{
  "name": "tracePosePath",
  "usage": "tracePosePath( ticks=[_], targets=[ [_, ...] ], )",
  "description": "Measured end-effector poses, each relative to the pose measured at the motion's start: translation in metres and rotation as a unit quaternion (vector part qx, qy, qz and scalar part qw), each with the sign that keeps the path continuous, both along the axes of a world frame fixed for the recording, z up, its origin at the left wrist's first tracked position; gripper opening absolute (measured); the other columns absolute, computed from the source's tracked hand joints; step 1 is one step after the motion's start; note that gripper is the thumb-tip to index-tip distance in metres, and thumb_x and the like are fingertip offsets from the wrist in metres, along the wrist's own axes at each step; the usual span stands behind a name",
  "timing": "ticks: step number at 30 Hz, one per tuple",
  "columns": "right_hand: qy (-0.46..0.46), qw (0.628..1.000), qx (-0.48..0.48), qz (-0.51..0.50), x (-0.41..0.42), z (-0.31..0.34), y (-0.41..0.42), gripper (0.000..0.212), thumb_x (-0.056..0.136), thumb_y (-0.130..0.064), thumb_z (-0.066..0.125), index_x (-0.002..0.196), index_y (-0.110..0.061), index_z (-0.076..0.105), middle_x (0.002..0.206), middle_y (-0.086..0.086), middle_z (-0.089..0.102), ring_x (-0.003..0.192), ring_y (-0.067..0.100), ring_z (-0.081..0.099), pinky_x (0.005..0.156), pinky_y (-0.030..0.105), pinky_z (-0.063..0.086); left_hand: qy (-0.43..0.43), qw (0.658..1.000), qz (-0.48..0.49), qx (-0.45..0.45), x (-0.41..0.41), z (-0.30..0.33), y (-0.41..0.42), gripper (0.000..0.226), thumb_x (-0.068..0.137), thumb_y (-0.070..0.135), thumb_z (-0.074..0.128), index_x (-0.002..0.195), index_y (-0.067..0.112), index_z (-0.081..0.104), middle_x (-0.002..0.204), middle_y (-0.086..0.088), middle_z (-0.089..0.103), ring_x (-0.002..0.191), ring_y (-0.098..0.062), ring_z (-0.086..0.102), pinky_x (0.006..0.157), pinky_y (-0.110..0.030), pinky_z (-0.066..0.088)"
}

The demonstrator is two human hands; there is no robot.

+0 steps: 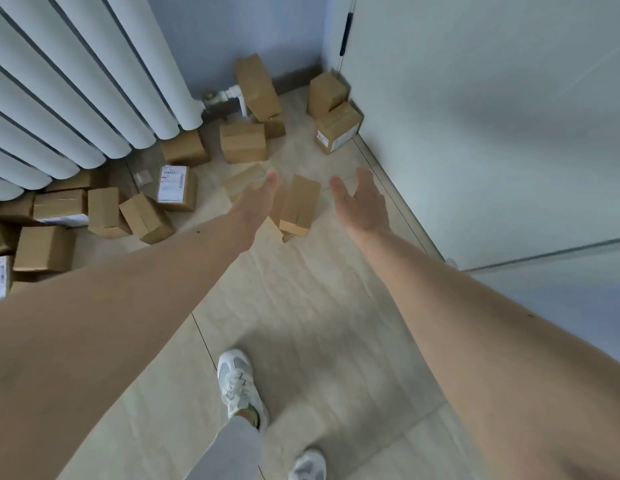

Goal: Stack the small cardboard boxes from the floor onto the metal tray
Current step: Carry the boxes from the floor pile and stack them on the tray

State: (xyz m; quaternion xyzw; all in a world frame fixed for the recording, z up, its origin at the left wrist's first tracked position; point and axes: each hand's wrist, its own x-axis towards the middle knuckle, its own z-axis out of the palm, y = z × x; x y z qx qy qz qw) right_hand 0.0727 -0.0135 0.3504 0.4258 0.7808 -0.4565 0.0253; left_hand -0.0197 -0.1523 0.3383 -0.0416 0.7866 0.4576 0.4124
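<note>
Several small brown cardboard boxes lie scattered on the pale floor. One narrow box point(299, 205) lies between my two outstretched hands. My left hand point(259, 199) reaches forward just left of it, fingers straight, holding nothing, and partly covers another box point(244, 178). To the right of the narrow box, my right hand point(362, 202) is spread open, palm facing inward, also empty. More boxes sit by the radiator: a labelled one point(176, 188) and a tilted one point(147, 218). No metal tray is in view.
A white radiator point(76, 98) fills the left side, with a pipe valve point(225, 95) at its foot. A white door or cabinet panel point(492, 133) stands on the right. Boxes point(336, 128) pile in the far corner. My feet in white sneakers point(239, 386) stand on bare floor.
</note>
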Motion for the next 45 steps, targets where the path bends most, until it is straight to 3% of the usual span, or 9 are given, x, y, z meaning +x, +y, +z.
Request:
tracePosePath(
  ticks=[14, 19, 27, 31, 34, 36, 39, 42, 45],
  targets=[
    [-0.089, 0.995, 0.038, 0.017, -0.127, -0.211, 0.035, 0.092, 0.094, -0.07, 0.042, 0.161, -0.02, 0.005, 0.169, 0.0, 0.009, 0.153, 0.03, 0.014, 0.119, 0.051, 0.024, -0.022, 0.995, 0.052, 0.08, -0.103, -0.219, 0.045, 0.063, 0.102, 0.064, 0.01, 0.16, 0.038, 0.006, 0.168, 0.014, 0.004, 0.154, -0.011, 0.004, 0.122, -0.04, 0.005],
    [-0.123, 0.992, 0.005, 0.001, -0.141, -0.286, 0.031, 0.112, 0.085, -0.081, 0.043, 0.161, -0.015, -0.008, 0.169, 0.011, 0.001, 0.154, 0.033, 0.012, 0.119, 0.054, 0.02, -0.041, 0.994, 0.057, 0.078, -0.109, -0.298, 0.055, 0.064, 0.101, 0.065, 0.01, 0.159, 0.04, 0.006, 0.167, 0.016, 0.003, 0.154, -0.009, 0.001, 0.122, -0.039, 0.002],
    [-0.105, 0.994, -0.029, -0.02, -0.149, -0.343, 0.029, 0.114, 0.08, -0.082, 0.051, 0.16, -0.028, -0.01, 0.15, 0.015, 0.038, 0.128, 0.038, 0.051, 0.096, 0.045, 0.041, -0.038, 0.99, 0.084, 0.104, -0.123, -0.362, 0.065, 0.074, 0.096, 0.074, 0.014, 0.158, 0.035, 0.023, 0.164, 0.011, 0.024, 0.152, -0.01, 0.019, 0.118, -0.028, 0.012],
    [-0.064, 0.996, -0.048, -0.046, -0.151, -0.35, 0.03, 0.108, 0.083, -0.08, 0.051, 0.16, -0.031, -0.007, 0.134, 0.011, 0.057, 0.118, 0.035, 0.058, 0.086, 0.039, 0.042, -0.047, 0.992, 0.066, 0.094, -0.124, -0.385, 0.069, 0.121, 0.055, 0.105, 0.021, 0.156, 0.04, 0.028, 0.164, 0.012, 0.025, 0.151, -0.01, 0.022, 0.125, -0.042, 0.014],
    [-0.041, 0.995, -0.062, -0.06, -0.152, -0.353, 0.029, 0.101, 0.086, -0.076, 0.05, 0.16, -0.031, -0.002, 0.129, 0.006, 0.062, 0.107, 0.031, 0.061, 0.094, 0.042, 0.052, -0.07, 0.99, 0.062, 0.101, -0.127, -0.423, 0.067, 0.129, 0.045, 0.111, 0.031, 0.153, 0.039, 0.037, 0.157, 0.01, 0.04, 0.145, -0.012, 0.036, 0.122, -0.045, 0.023],
    [-0.032, 0.995, -0.064, -0.064, -0.152, -0.354, 0.03, 0.098, 0.087, -0.076, 0.05, 0.16, -0.031, 0.002, 0.13, 0.006, 0.062, 0.108, 0.031, 0.061, 0.096, 0.043, 0.052, -0.078, 0.989, 0.065, 0.109, -0.126, -0.427, 0.065, 0.126, 0.048, 0.109, 0.033, 0.15, 0.036, 0.042, 0.149, 0.007, 0.051, 0.139, -0.015, 0.047, 0.119, -0.045, 0.03],
    [-0.017, 0.996, -0.06, -0.064, -0.148, -0.353, 0.031, 0.093, 0.088, -0.074, 0.052, 0.159, -0.032, 0.009, 0.126, 0.004, 0.063, 0.103, 0.028, 0.06, 0.089, 0.036, 0.05, -0.068, 0.987, 0.06, 0.13, -0.118, -0.397, 0.068, 0.094, 0.069, 0.096, 0.029, 0.145, 0.043, 0.047, 0.14, 0.005, 0.06, 0.129, -0.02, 0.057, 0.111, -0.052, 0.042],
    [0.003, 0.995, -0.066, -0.079, -0.143, -0.344, 0.031, 0.089, 0.088, -0.073, 0.053, 0.157, -0.034, 0.013, 0.118, -0.002, 0.062, 0.085, 0.02, 0.054, 0.083, 0.037, 0.055, -0.062, 0.986, 0.052, 0.147, -0.113, -0.373, 0.075, 0.068, 0.089, 0.078, 0.02, 0.148, 0.05, 0.038, 0.144, 0.007, 0.056, 0.132, -0.019, 0.054, 0.112, -0.052, 0.042],
    [0.015, 0.993, -0.076, -0.094, -0.14, -0.326, 0.033, 0.087, 0.088, -0.073, 0.053, 0.156, -0.034, 0.015, 0.11, -0.007, 0.057, 0.081, 0.016, 0.057, 0.072, 0.029, 0.05, -0.063, 0.987, 0.045, 0.142, -0.115, -0.355, 0.077, 0.065, 0.09, 0.077, 0.022, 0.149, 0.051, 0.036, 0.147, 0.01, 0.053, 0.134, -0.014, 0.05, 0.115, -0.045, 0.039]
  ],
)
